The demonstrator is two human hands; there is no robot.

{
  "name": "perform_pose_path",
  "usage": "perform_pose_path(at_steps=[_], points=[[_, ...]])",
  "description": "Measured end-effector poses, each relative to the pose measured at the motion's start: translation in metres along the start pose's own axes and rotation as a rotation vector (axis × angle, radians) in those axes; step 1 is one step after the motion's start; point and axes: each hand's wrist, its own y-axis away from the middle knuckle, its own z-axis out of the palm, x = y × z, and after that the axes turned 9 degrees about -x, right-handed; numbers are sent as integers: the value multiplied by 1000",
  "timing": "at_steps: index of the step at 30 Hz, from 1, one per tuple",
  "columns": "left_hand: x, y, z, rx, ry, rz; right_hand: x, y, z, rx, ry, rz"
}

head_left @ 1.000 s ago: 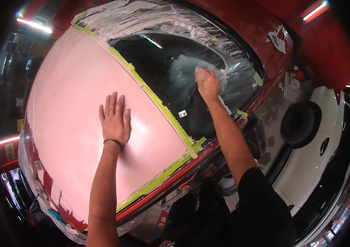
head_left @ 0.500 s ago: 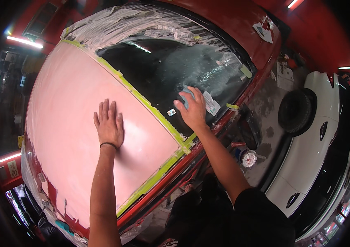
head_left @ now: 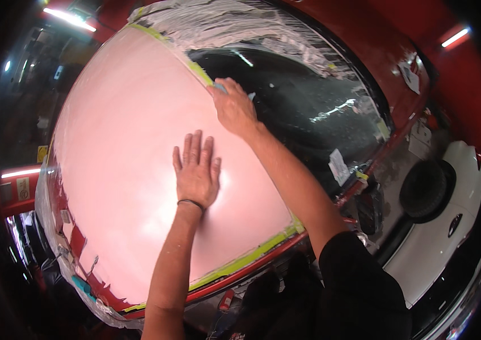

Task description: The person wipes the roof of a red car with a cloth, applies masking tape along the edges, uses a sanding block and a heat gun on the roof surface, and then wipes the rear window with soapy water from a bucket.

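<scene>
A car roof (head_left: pixel 121 124) coated in smooth pale pink fills the middle of the view, bordered by yellow-green masking tape (head_left: pixel 199 72). My left hand (head_left: pixel 198 180) lies flat on the pink surface, fingers stretched out, with a dark band at the wrist. Farther up, at the taped edge between roof and dark windshield glass (head_left: pixel 291 85), is my right hand (head_left: pixel 233 107). Its fingers are closed over a small blue-grey pad (head_left: pixel 219 87), of which only a bit shows at the fingertips. The palm hides the rest of it.
Wrinkled masking film (head_left: pixel 240 28) covers the glass's far edge. A paper slip (head_left: pixel 339 167) lies on the windshield's near corner. At right stands a white car part (head_left: pixel 439 249) beside a black tyre (head_left: pixel 426 190). A teal tool (head_left: pixel 83 288) rests at the roof's left end.
My right hand has moved from the windshield glass up and left to the taped roof edge, pad still in it. The view has shifted; my left hand remains flat on the roof.
</scene>
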Motion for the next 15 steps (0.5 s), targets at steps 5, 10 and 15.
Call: perform_pose_path(at_steps=[5, 10, 15], points=[[-2, -1, -5, -35, 32, -15, 35, -101, 54, 21, 34, -39], [-3, -5, -7, -68, 92, -11, 133, -158, 80, -9, 312, -99], [1, -9, -8, -75, 46, 0, 272, -106, 15, 80, 327, 141]])
